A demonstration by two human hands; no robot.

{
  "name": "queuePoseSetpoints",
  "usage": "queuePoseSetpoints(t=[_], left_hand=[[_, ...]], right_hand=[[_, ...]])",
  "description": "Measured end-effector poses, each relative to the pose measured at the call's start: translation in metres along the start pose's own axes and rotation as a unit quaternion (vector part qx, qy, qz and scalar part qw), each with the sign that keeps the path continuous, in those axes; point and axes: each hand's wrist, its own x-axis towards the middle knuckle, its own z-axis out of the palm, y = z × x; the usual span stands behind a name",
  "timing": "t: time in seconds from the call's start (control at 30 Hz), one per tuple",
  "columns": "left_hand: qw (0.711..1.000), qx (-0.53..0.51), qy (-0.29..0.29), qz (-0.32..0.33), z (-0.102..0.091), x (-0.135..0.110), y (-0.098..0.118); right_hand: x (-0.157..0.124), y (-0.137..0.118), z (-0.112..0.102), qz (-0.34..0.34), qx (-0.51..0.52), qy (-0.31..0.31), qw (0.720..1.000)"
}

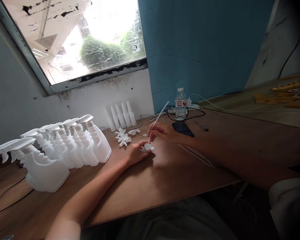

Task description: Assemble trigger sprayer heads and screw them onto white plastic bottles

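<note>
My left hand [137, 152] rests on the wooden table [165, 176] and pinches a small white spray-head cap [147, 147]. My right hand [162, 132] grips a thin white dip tube [159, 117] that slants up to the right, its lower end at the cap. Loose white trigger parts [123, 137] lie just beyond my left hand. Two more thin tubes [197, 155] lie on the table under my right forearm.
A row of several white spray bottles [65, 146] fills the left of the table. More white trigger heads [120, 116] stand against the wall. A water bottle [180, 104], a dark phone [183, 129], a pen [201, 125] and cables sit at the back.
</note>
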Motion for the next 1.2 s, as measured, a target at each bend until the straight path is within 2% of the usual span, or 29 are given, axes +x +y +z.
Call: queuePoseSetpoints(t=[0.1, 0.2, 0.3, 0.43, 0.6, 0.83, 0.93, 1.03, 1.1, 1.13, 1.2], left_hand=[[1.0, -0.001, -0.003, 0.008, -0.002, 0.001, 0.003], [1.0, -0.014, -0.005, 0.013, -0.002, 0.001, 0.004], [1.0, -0.01, 0.002, 0.013, -0.003, 0.002, 0.003], [1.0, 0.009, 0.014, 0.004, -0.003, 0.002, -0.002], [1.0, 0.009, 0.014, 0.023, -0.003, 0.002, -0.008], [0.999, -0.007, 0.024, 0.02, -0.003, 0.002, -0.006], [1.0, -0.019, 0.01, 0.014, -0.003, 0.003, -0.005], [0.999, -0.04, 0.0, 0.013, -0.004, 0.002, -0.005], [0.998, -0.054, -0.008, 0.011, -0.004, 0.002, -0.004], [0.998, -0.057, -0.012, 0.007, -0.004, 0.002, -0.004], [0.998, -0.063, -0.017, -0.005, -0.005, 0.001, -0.001]], right_hand=[[-0.002, -0.006, 0.005, 0.004, -0.129, -0.011, 0.992], [-0.003, -0.01, 0.013, -0.011, -0.283, -0.019, 0.959], [-0.002, -0.014, 0.022, 0.025, -0.351, 0.004, 0.936], [0.003, -0.014, 0.028, 0.071, -0.357, 0.023, 0.931], [0.007, 0.0, 0.03, 0.049, -0.336, 0.012, 0.941], [0.011, 0.016, 0.032, 0.028, -0.311, 0.022, 0.95], [0.011, 0.016, 0.024, 0.051, -0.247, -0.003, 0.968], [0.019, 0.023, 0.007, 0.072, -0.159, -0.025, 0.984], [0.035, 0.033, -0.008, 0.086, -0.191, 0.014, 0.978], [0.045, 0.041, -0.015, 0.1, -0.254, 0.033, 0.961], [0.07, 0.058, -0.027, 0.119, -0.311, 0.041, 0.942]])
